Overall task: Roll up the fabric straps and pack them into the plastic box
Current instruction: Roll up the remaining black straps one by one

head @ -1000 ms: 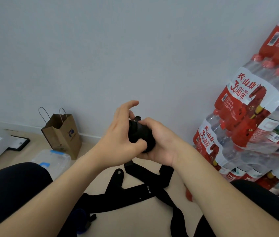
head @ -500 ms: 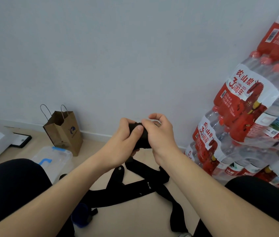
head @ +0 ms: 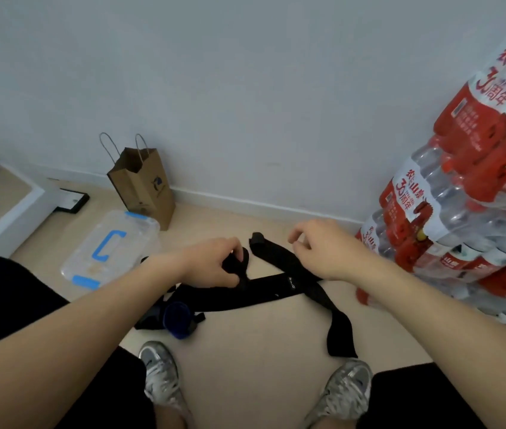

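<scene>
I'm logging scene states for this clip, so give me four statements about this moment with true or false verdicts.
1. The left hand grips a black strap. True.
2. The plastic box stands open. False: its lid is on.
3. The paper bag lies flat on the floor. False: it stands upright by the wall.
4. Packs of bottled water are stacked on the right. True.

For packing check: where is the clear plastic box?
Head view, left: the clear plastic box lies on the floor beside the brown paper bag.
</scene>
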Demonstrator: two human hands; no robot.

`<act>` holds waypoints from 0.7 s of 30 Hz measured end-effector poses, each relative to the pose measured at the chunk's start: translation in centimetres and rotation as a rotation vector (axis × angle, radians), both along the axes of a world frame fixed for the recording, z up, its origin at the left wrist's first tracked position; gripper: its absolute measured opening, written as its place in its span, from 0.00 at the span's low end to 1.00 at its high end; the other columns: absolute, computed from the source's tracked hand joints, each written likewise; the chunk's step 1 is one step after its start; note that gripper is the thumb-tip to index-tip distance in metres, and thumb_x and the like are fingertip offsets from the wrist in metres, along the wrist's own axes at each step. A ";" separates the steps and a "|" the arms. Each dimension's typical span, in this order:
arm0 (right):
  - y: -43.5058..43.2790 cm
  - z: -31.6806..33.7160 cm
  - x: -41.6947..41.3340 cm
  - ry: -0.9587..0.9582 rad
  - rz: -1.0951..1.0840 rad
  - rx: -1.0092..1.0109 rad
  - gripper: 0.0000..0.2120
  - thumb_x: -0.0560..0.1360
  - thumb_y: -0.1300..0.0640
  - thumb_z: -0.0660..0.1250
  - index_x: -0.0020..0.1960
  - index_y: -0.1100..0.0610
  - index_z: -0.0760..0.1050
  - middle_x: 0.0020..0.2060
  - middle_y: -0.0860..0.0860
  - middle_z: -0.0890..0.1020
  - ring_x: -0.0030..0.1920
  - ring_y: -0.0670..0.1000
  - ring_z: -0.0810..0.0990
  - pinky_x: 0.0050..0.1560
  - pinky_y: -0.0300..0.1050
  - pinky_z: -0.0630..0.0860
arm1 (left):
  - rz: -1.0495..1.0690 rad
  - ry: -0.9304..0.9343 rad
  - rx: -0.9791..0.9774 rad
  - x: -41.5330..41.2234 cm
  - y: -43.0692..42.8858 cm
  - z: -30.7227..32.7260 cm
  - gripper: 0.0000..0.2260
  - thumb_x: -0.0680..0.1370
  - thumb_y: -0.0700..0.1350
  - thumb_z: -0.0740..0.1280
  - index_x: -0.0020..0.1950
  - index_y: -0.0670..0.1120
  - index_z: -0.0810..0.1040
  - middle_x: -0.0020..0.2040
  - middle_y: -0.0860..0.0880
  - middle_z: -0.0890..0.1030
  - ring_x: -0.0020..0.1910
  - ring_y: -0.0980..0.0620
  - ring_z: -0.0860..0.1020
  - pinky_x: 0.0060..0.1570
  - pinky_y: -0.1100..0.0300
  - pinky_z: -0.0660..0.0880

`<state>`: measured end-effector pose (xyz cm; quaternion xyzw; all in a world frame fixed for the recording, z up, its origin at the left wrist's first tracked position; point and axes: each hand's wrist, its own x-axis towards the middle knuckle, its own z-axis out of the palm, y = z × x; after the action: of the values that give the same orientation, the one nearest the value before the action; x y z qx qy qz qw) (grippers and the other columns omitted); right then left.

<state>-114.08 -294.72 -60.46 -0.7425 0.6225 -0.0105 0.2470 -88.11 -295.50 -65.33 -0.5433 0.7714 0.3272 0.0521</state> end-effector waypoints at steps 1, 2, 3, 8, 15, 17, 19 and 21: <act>0.0 -0.4 -0.6 0.029 0.024 0.022 0.12 0.84 0.57 0.62 0.61 0.51 0.82 0.46 0.49 0.83 0.49 0.53 0.83 0.48 0.46 0.78 | 0.025 -0.022 0.055 0.9 0.2 -1.4 0.19 0.75 0.54 0.76 0.61 0.61 0.72 0.54 0.58 0.78 0.52 0.56 0.78 0.49 0.58 0.76; 0.0 -1.0 -1.1 0.065 0.050 0.055 0.11 0.84 0.57 0.62 0.59 0.52 0.82 0.44 0.47 0.83 0.48 0.52 0.82 0.45 0.45 0.77 | 0.066 -0.033 0.099 1.7 0.6 -3.0 0.19 0.73 0.54 0.76 0.60 0.61 0.72 0.55 0.57 0.79 0.52 0.56 0.78 0.49 0.59 0.75; 0.0 -1.8 -1.5 0.109 0.080 0.084 0.11 0.84 0.57 0.62 0.57 0.52 0.83 0.43 0.48 0.83 0.47 0.52 0.83 0.43 0.45 0.77 | 0.114 -0.037 0.120 2.4 1.1 -4.6 0.19 0.73 0.54 0.77 0.59 0.60 0.73 0.55 0.56 0.79 0.52 0.56 0.79 0.48 0.60 0.75; -1.1 -7.0 -2.7 0.390 0.207 0.196 0.07 0.84 0.57 0.60 0.54 0.50 0.77 0.46 0.51 0.79 0.42 0.52 0.79 0.35 0.47 0.72 | 0.241 -0.070 0.092 3.1 4.0 -12.3 0.21 0.73 0.53 0.78 0.62 0.52 0.76 0.55 0.52 0.77 0.53 0.49 0.78 0.52 0.56 0.76; -1.9 -16.9 -4.5 0.267 -0.053 0.404 0.09 0.84 0.58 0.60 0.50 0.55 0.78 0.49 0.56 0.82 0.52 0.59 0.82 0.53 0.51 0.80 | 0.015 -0.339 0.057 1.4 5.3 -18.9 0.24 0.81 0.52 0.72 0.73 0.51 0.69 0.69 0.46 0.70 0.65 0.41 0.73 0.62 0.46 0.78; -1.5 -19.3 -5.4 0.219 -0.201 0.371 0.08 0.83 0.58 0.61 0.49 0.57 0.77 0.51 0.59 0.81 0.56 0.62 0.82 0.52 0.50 0.78 | -0.021 -0.461 -0.017 1.3 5.3 -20.2 0.26 0.82 0.54 0.70 0.77 0.51 0.66 0.72 0.45 0.69 0.67 0.40 0.73 0.64 0.47 0.75; -0.6 -21.4 -6.4 0.294 -0.351 0.260 0.08 0.81 0.57 0.66 0.59 0.56 0.75 0.62 0.63 0.76 0.64 0.66 0.76 0.61 0.54 0.76 | -0.031 -0.577 -0.077 1.3 5.5 -21.2 0.27 0.83 0.55 0.68 0.80 0.51 0.63 0.73 0.44 0.70 0.69 0.39 0.72 0.67 0.46 0.72; 0.4 -23.2 -7.2 0.307 -0.529 0.180 0.19 0.79 0.58 0.71 0.68 0.56 0.70 0.68 0.64 0.70 0.66 0.68 0.73 0.64 0.57 0.74 | -0.004 -0.638 -0.098 0.8 5.4 -22.2 0.27 0.83 0.53 0.68 0.80 0.51 0.62 0.73 0.44 0.70 0.69 0.38 0.72 0.68 0.44 0.70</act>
<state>-121.28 -294.36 -83.66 -0.5228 0.8225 0.0929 0.2038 -87.31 -290.08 -87.55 -0.6188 0.7321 0.1028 0.2657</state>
